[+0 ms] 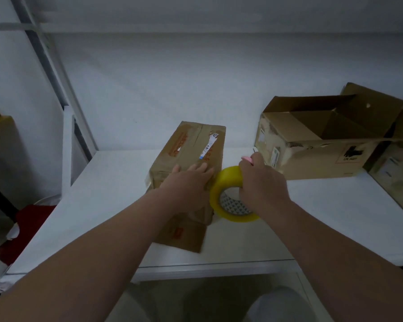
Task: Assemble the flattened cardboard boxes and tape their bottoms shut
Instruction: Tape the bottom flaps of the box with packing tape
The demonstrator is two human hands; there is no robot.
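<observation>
Taping seems the step in hand. On the table [102,205], the left hand [189,183] presses down on the small box [193,145], fingers straight; the right hand [262,184] clamps its fingers round the yellow tape roll [221,189] at the box's right edge. The next move likely calls for drawing tape along the seam while holding the box steady.

Bare table [107,194] leftward (open box [316,145] blocking right).
</observation>
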